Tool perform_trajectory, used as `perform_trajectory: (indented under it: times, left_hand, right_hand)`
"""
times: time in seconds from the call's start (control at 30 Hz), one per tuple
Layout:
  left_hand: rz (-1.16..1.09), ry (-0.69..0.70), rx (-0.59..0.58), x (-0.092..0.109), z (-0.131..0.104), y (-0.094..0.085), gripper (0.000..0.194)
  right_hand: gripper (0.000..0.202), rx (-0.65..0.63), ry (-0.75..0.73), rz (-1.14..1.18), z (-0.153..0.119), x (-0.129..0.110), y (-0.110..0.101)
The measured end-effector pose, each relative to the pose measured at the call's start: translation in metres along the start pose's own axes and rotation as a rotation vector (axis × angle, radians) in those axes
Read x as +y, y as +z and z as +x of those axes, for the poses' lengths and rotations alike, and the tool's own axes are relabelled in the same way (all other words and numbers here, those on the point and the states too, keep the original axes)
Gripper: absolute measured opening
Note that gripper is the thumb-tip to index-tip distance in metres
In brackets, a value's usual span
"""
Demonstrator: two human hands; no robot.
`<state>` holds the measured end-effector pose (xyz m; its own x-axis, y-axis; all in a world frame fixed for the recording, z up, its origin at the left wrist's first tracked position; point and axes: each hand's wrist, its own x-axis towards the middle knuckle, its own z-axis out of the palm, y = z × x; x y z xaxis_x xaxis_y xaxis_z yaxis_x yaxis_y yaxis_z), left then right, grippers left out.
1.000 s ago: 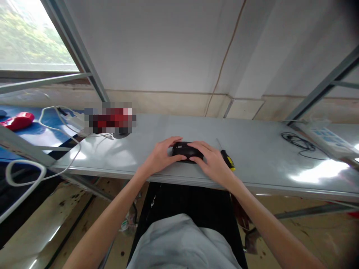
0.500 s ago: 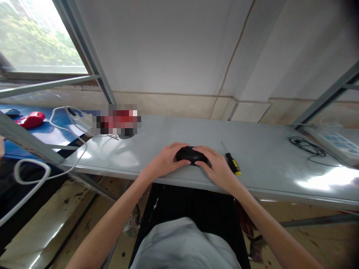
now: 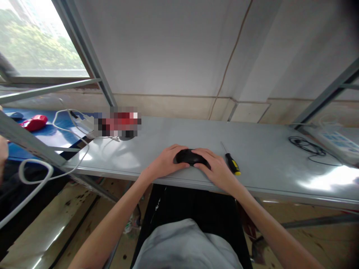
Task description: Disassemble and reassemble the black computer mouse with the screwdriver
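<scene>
Smooth black plastic mouse (image 3: 192,157), glossy grey tabletop (image 3: 260,149), painted metal frame (image 3: 89,56)

Pale grey top (image 3: 188,244), black trousers (image 3: 196,203), small white marks (image 3: 157,204) on the left thigh.

Black mouse (image 3: 192,157) — ends partly hidden

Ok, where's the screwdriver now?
Head view: the screwdriver lies on the grey table, just right of the right hand, its shaft pointing toward the wall.
</scene>
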<state>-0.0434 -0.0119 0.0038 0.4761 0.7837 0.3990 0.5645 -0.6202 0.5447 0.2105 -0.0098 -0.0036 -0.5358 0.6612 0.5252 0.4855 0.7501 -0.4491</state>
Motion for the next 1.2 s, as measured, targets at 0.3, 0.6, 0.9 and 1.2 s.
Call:
perform_trajectory:
  times: [0.3,0.6,0.9,1.2]
  left_hand:
    - [-0.003,-0.008,-0.004,0.0006,0.0007,0.0001,0.05]
    - [0.018,0.007,-0.006,-0.0002,0.0008,0.0001,0.051]
    - [0.005,0.01,0.001,0.0,0.0001,0.0004,0.05]
    - [0.012,0.018,-0.002,-0.0004,0.0008,0.0004,0.049]
  right_hand:
    - [0.035,-0.012,0.022,0.009,-0.0004,-0.0004,-0.0029]
    - [0.034,-0.005,0.029,0.009,-0.0002,-0.0021,-0.0027]
    - [0.035,0.011,0.023,0.014,-0.0003,-0.0022,-0.0021]
    - [0.034,0.015,0.02,0.006,-0.0011,-0.0022,-0.0019]
